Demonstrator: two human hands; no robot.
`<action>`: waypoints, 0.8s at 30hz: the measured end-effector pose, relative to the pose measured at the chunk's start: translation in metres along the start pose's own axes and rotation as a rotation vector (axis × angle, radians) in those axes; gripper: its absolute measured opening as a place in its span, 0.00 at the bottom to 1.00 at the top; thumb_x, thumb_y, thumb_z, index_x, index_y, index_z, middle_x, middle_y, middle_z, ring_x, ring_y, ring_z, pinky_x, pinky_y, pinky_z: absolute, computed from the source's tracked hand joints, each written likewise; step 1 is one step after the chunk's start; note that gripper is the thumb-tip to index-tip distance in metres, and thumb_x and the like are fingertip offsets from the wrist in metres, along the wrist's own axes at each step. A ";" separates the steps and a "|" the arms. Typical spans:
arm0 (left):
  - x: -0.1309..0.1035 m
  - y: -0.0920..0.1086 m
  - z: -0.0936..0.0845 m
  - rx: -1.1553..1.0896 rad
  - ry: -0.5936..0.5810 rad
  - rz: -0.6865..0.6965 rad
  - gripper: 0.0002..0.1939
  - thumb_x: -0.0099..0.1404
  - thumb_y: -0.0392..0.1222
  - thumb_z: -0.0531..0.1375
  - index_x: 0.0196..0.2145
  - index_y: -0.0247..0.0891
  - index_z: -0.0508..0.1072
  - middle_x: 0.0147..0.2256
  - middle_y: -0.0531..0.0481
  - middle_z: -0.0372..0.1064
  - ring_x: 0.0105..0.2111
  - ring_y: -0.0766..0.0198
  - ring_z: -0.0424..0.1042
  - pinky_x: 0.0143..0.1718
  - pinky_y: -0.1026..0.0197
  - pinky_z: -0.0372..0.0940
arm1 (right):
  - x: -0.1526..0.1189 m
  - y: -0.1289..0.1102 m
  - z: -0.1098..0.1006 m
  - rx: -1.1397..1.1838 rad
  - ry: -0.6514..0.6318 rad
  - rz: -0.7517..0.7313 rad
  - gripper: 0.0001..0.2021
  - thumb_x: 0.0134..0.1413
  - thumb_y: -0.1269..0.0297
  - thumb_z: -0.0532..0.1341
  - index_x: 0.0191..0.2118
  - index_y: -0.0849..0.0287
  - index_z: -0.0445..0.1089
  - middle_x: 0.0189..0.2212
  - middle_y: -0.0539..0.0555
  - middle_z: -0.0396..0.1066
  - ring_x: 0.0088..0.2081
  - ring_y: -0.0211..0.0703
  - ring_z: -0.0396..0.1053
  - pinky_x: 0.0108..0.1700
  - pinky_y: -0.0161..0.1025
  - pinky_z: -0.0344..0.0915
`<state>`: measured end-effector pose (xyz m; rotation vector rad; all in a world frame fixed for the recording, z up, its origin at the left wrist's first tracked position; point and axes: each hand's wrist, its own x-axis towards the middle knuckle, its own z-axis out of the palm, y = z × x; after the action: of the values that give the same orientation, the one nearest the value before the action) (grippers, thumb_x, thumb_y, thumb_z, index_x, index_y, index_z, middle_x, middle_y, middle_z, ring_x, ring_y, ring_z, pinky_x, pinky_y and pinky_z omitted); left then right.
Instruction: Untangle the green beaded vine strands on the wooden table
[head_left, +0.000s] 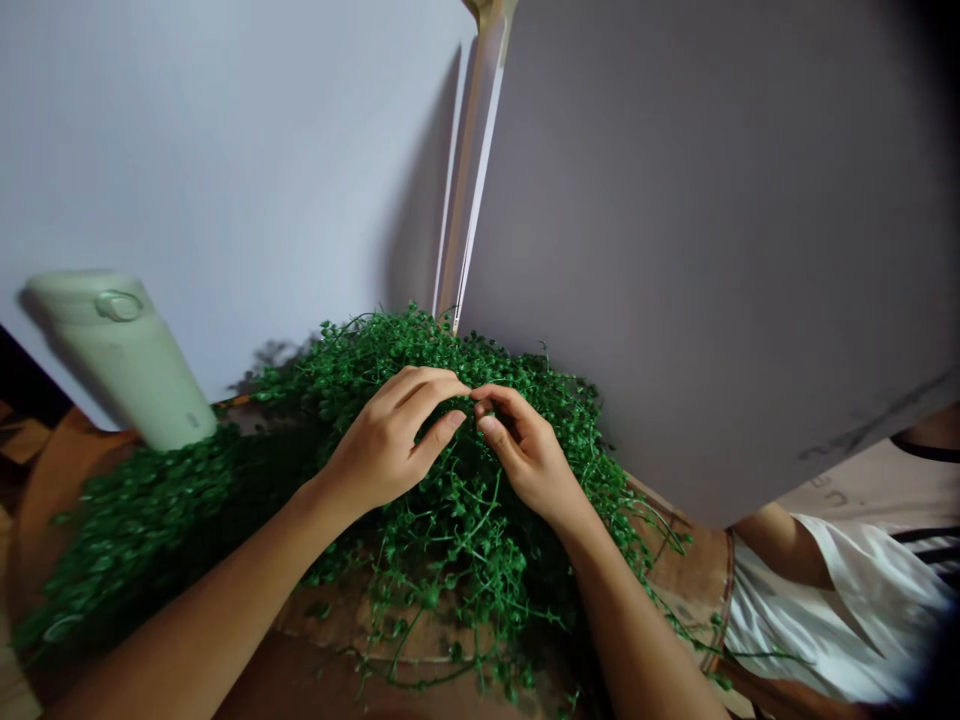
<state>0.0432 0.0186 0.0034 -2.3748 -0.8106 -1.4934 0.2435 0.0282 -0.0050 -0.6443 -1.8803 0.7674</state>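
A heap of cut, leafy green stems (465,540) with small round leaves spreads over a round wooden table. My left hand (405,430) is above the middle of the heap, its fingers stretched out and its thumb held apart. No object shows in it. My right hand (529,450) is beside it, thumb and forefinger curled close together. A small green bit seems to sit between those fingertips, too small to make out. The fingertips of both hands meet or nearly meet over the leaves.
A pale green bottle (142,360) stands at the left by the heap. Tall pale panels (690,250) rise behind and to the right, meeting at a post (469,170). Bare wooden tabletop (675,560) shows at right. Another person's arm (787,545) and white clothing show beyond the right panel.
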 end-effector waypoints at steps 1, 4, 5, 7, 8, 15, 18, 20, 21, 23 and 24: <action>0.000 0.000 0.000 -0.003 0.002 0.001 0.10 0.75 0.35 0.56 0.52 0.39 0.70 0.48 0.44 0.73 0.50 0.58 0.73 0.55 0.53 0.70 | 0.000 0.000 0.000 0.001 -0.013 -0.008 0.14 0.71 0.57 0.58 0.57 0.56 0.66 0.40 0.53 0.67 0.42 0.42 0.65 0.45 0.38 0.63; 0.000 0.000 -0.001 -0.006 0.007 0.005 0.10 0.75 0.35 0.56 0.52 0.39 0.70 0.48 0.44 0.73 0.50 0.58 0.73 0.55 0.53 0.70 | 0.001 0.000 0.001 0.034 -0.032 -0.006 0.17 0.70 0.57 0.59 0.59 0.56 0.65 0.40 0.54 0.69 0.41 0.42 0.67 0.43 0.38 0.65; 0.000 0.000 -0.001 -0.004 0.007 0.006 0.10 0.75 0.34 0.56 0.52 0.38 0.70 0.47 0.44 0.73 0.50 0.58 0.73 0.55 0.54 0.69 | 0.001 0.000 0.002 0.048 -0.032 0.004 0.16 0.71 0.56 0.59 0.57 0.56 0.66 0.38 0.53 0.70 0.38 0.41 0.67 0.40 0.37 0.64; 0.000 0.000 -0.001 0.001 0.007 0.009 0.10 0.75 0.34 0.55 0.51 0.38 0.70 0.47 0.44 0.73 0.50 0.58 0.73 0.55 0.54 0.69 | 0.000 0.000 0.002 0.070 -0.015 0.027 0.14 0.72 0.53 0.57 0.51 0.58 0.70 0.32 0.52 0.72 0.30 0.38 0.64 0.33 0.36 0.61; 0.000 0.001 -0.001 0.004 0.005 0.011 0.09 0.75 0.34 0.55 0.51 0.38 0.70 0.47 0.44 0.73 0.50 0.58 0.73 0.55 0.54 0.69 | 0.000 0.000 0.002 0.072 -0.003 0.037 0.15 0.72 0.52 0.56 0.46 0.58 0.71 0.30 0.51 0.71 0.26 0.36 0.62 0.30 0.35 0.59; 0.001 0.002 -0.001 0.020 -0.053 0.030 0.09 0.74 0.35 0.56 0.51 0.37 0.71 0.46 0.44 0.73 0.48 0.57 0.73 0.53 0.54 0.69 | 0.000 0.001 -0.002 -0.031 -0.012 0.027 0.19 0.70 0.48 0.57 0.51 0.58 0.71 0.35 0.53 0.71 0.35 0.41 0.68 0.39 0.38 0.66; 0.001 0.000 -0.001 0.021 -0.041 0.013 0.10 0.74 0.35 0.55 0.51 0.38 0.71 0.48 0.44 0.73 0.49 0.57 0.73 0.54 0.52 0.69 | 0.000 0.000 -0.001 -0.083 -0.062 0.007 0.22 0.68 0.54 0.61 0.63 0.56 0.64 0.48 0.57 0.71 0.47 0.46 0.69 0.52 0.43 0.68; 0.001 -0.001 -0.001 0.026 -0.026 0.006 0.10 0.74 0.34 0.55 0.51 0.38 0.71 0.48 0.44 0.73 0.50 0.57 0.73 0.55 0.52 0.69 | 0.000 -0.001 0.000 -0.108 -0.081 -0.005 0.23 0.69 0.60 0.59 0.65 0.56 0.60 0.48 0.58 0.70 0.48 0.46 0.68 0.53 0.44 0.68; 0.001 -0.002 -0.001 0.031 -0.020 0.007 0.10 0.74 0.33 0.55 0.51 0.38 0.70 0.48 0.44 0.73 0.50 0.57 0.73 0.55 0.52 0.69 | 0.000 -0.001 0.000 -0.121 -0.078 -0.012 0.21 0.70 0.62 0.57 0.65 0.56 0.60 0.47 0.57 0.70 0.46 0.45 0.69 0.52 0.43 0.68; 0.001 -0.003 -0.001 0.041 -0.010 0.019 0.11 0.74 0.32 0.54 0.51 0.38 0.70 0.47 0.44 0.73 0.49 0.57 0.73 0.55 0.52 0.69 | 0.001 0.000 0.001 -0.150 -0.050 -0.024 0.17 0.71 0.65 0.54 0.62 0.55 0.62 0.45 0.56 0.71 0.40 0.42 0.69 0.46 0.40 0.69; 0.001 -0.003 -0.001 0.046 -0.009 0.024 0.12 0.73 0.31 0.54 0.51 0.37 0.70 0.47 0.44 0.73 0.49 0.57 0.73 0.55 0.53 0.69 | 0.001 0.000 0.001 -0.173 -0.035 -0.025 0.15 0.71 0.66 0.53 0.60 0.55 0.64 0.44 0.55 0.72 0.36 0.41 0.69 0.42 0.39 0.68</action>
<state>0.0410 0.0209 0.0046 -2.3513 -0.8074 -1.4404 0.2423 0.0287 -0.0049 -0.7177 -1.9978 0.6080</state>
